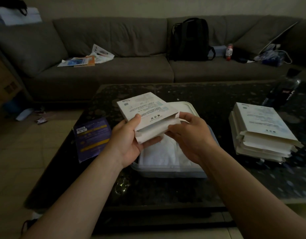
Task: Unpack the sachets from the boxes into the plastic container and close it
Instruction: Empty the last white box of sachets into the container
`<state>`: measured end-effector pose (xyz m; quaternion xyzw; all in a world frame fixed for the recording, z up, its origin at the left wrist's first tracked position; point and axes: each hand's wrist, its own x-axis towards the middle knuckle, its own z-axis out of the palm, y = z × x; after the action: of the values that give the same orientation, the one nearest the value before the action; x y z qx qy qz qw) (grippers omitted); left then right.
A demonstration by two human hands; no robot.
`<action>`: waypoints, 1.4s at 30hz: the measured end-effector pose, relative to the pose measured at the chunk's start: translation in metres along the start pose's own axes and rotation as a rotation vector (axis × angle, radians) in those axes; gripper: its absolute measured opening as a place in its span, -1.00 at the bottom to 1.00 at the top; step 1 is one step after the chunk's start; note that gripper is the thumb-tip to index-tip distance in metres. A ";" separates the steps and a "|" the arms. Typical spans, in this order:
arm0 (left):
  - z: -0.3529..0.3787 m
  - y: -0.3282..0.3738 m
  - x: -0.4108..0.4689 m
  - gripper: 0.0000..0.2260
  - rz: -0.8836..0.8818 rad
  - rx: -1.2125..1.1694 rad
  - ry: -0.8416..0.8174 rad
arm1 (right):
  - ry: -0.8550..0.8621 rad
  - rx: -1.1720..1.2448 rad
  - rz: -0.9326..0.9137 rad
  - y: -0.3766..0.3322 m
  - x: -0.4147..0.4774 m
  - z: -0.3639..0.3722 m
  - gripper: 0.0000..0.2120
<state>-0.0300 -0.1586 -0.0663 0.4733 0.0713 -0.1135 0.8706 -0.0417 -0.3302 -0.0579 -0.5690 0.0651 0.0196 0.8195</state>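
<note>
I hold a flat white box [145,107] above the plastic container [167,170], its near end flaps open toward me. My left hand [131,137] grips the box's left side from below. My right hand [190,135] is at the open end, fingers on the right flap and under the box. White sachets [164,156] lie inside the translucent container. The container's white lid [186,107] lies flat behind it, partly hidden by the box. A stack of opened white boxes [262,133] sits to the right on the table.
A flattened purple box [92,137] lies at the left on the dark stone table [166,190]. A dark bottle [283,90] stands at the back right. Behind is a grey sofa [114,69] with papers, a black backpack [190,40] and a small bottle.
</note>
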 end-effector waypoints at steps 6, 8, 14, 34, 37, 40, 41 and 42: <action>0.000 0.000 -0.001 -0.69 -0.098 0.069 0.005 | 0.066 -0.535 -0.207 0.003 0.007 -0.012 -0.52; 0.001 0.000 -0.002 -0.66 -0.133 0.067 -0.007 | 0.104 -0.800 -0.342 0.006 0.009 -0.015 -0.57; 0.003 0.000 -0.006 -0.66 -0.182 0.046 0.017 | 0.190 -1.151 -0.544 0.011 0.012 -0.022 -0.68; 0.004 0.000 -0.002 -0.73 -0.133 -0.136 0.058 | 0.197 -0.946 -0.502 0.004 0.017 -0.027 -0.84; 0.004 0.000 -0.002 -0.72 -0.131 -0.142 0.053 | 0.202 -0.893 -0.495 0.003 0.017 -0.028 -0.94; 0.004 0.002 -0.002 -0.71 -0.136 -0.154 0.058 | 0.206 -0.697 -0.426 0.000 0.017 -0.026 -0.86; 0.004 0.002 -0.002 -0.71 -0.139 -0.158 0.057 | 0.209 -0.625 -0.390 0.000 0.018 -0.024 -0.86; 0.005 0.002 -0.003 -0.72 -0.142 -0.162 0.055 | 0.213 -0.550 -0.352 -0.001 0.018 -0.023 -0.88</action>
<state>-0.0317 -0.1608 -0.0613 0.3980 0.1376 -0.1557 0.8935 -0.0257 -0.3523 -0.0672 -0.7699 0.0434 -0.1648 0.6150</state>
